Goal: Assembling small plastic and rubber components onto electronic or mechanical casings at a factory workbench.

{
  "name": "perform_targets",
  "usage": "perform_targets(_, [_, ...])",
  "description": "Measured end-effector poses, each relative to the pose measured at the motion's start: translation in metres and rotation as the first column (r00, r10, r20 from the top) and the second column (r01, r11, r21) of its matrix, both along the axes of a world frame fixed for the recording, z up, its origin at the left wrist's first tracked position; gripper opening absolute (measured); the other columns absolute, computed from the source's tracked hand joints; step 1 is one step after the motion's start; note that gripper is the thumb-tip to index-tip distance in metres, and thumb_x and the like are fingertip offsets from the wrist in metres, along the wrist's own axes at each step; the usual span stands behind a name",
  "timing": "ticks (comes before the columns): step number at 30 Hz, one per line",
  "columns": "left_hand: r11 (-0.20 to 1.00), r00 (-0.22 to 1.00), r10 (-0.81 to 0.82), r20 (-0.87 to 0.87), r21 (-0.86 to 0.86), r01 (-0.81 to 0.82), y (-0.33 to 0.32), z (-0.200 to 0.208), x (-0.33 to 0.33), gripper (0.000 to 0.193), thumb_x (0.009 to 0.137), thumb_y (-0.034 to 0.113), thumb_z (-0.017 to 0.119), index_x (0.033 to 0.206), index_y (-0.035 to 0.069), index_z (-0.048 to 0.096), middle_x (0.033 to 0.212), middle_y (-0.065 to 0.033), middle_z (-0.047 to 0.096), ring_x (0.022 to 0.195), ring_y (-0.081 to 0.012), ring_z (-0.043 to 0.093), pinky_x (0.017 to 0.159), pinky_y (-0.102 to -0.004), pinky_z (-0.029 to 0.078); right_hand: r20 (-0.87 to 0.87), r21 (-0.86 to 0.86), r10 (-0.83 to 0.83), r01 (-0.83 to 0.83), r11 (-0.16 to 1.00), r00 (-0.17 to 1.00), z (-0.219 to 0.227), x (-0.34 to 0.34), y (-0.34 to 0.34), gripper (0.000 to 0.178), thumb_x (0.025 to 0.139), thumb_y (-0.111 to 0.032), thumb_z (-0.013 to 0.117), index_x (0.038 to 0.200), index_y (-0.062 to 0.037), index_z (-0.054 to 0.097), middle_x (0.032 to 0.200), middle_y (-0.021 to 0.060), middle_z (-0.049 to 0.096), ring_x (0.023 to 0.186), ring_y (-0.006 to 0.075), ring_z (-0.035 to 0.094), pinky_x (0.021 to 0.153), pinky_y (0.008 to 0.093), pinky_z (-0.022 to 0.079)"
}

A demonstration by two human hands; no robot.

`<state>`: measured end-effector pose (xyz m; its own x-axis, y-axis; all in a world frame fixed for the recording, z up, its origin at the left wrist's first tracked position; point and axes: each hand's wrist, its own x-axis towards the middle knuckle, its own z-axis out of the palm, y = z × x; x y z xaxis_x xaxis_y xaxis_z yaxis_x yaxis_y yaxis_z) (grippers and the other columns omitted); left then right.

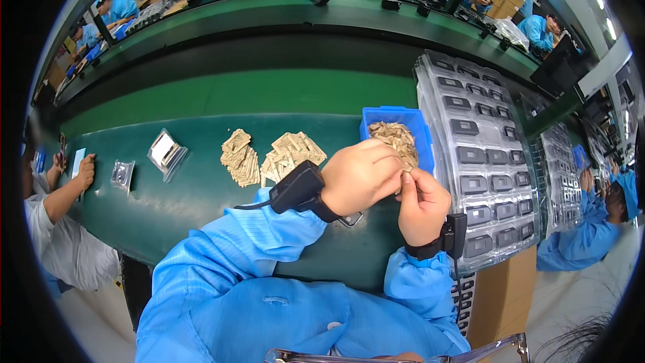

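Observation:
My left hand (363,173) and my right hand (423,207) meet in front of the blue bin (431,151), fingertips together. A small tan piece (406,170) shows between the right thumb and forefinger; the left fingers curl against it, their tips partly hidden. Many crumpled-looking tan pieces (395,136) fill the bin. To the left of my hands lie two heaps of flat tan strips, a smaller heap (240,158) and a wider heap (293,150). Below my left wrist a small shiny object (351,219) is mostly covered. Each wrist wears a black strapped device.
Clear trays (484,141) with rows of dark rectangular parts are stacked right of the bin. On the green table (181,208), two clear bags (166,152) lie at left, near another person's hand (86,171). A raised green shelf (255,17) runs across the back, with co-workers beyond.

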<state>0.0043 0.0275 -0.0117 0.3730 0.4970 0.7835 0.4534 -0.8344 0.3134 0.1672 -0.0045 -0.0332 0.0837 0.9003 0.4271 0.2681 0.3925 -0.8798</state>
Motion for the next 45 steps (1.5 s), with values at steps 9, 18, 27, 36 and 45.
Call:
perform_targets(9, [0.956, 0.991, -0.063, 0.116, -0.277, 0.093, 0.005, 0.003, -0.001, 0.015, 0.081, 0.005, 0.072, 0.095, 0.002, 0.07, 0.091, -0.0102, 0.07, 0.084, -0.0304, 0.067, 0.075, -0.0365, 0.055, -0.111, -0.069, 0.046, -0.053, 0.996, 0.993, 0.008, -0.001, -0.003, 0.01, 0.096, -0.001, 0.06, 0.096, 0.0038, 0.069, 0.074, 0.0024, 0.063, 0.062, 0.0035, 0.056, 0.053, 0.0194, 0.042])
perform_targets(18, [0.992, 0.999, 0.041, 0.017, -0.117, -0.038, -0.002, 0.011, -0.002, 0.013, 0.08, 0.005, 0.074, 0.09, 0.002, 0.066, 0.091, -0.0093, 0.069, 0.084, -0.031, 0.066, 0.076, -0.0383, 0.055, 0.013, 0.046, 0.062, -0.063, 0.997, 0.998, 0.012, -0.001, -0.002, 0.01, 0.096, 0.001, 0.057, 0.094, 0.004, 0.066, 0.083, 0.0053, 0.067, 0.071, 0.0074, 0.062, 0.062, 0.0227, 0.049])
perform_targets(27, [0.77, 0.953, 0.007, 0.303, -0.61, 0.188, -0.01, 0.012, 0.002, 0.007, 0.087, 0.006, 0.066, 0.091, 0.0, 0.064, 0.087, -0.0075, 0.064, 0.071, -0.0136, 0.062, 0.06, -0.0262, 0.049, -0.49, -0.18, 0.161, -0.28, 0.943, 0.857, 0.012, 0.007, -0.001, 0.016, 0.103, -0.005, 0.046, 0.098, 0.0027, 0.059, 0.091, 0.0106, 0.068, 0.08, 0.0149, 0.068, 0.072, 0.0284, 0.057])
perform_targets(36, [0.915, 0.985, 0.071, 0.159, -0.404, 0.0, -0.014, 0.018, 0.004, 0.014, 0.084, 0.009, 0.073, 0.096, 0.001, 0.07, 0.091, -0.0097, 0.069, 0.077, -0.0189, 0.066, 0.067, -0.0296, 0.053, -0.333, -0.101, 0.074, -0.114, 0.988, 0.94, 0.01, 0.005, -0.002, 0.013, 0.102, -0.003, 0.049, 0.098, 0.0041, 0.06, 0.09, 0.01, 0.069, 0.079, 0.0137, 0.068, 0.071, 0.0263, 0.055])
perform_targets(45, [0.8, 0.938, 0.063, 0.341, -0.579, 0.157, -0.013, 0.016, 0.003, 0.012, 0.084, 0.007, 0.074, 0.095, 0.003, 0.076, 0.099, -0.0103, 0.072, 0.088, -0.0192, 0.069, 0.071, -0.0296, 0.054, -0.273, -0.007, 0.113, -0.12, 0.993, 0.955, 0.006, 0.003, -0.005, 0.011, 0.097, -0.001, 0.058, 0.103, 0.0033, 0.065, 0.096, 0.0071, 0.07, 0.083, 0.0088, 0.065, 0.074, 0.0232, 0.053])
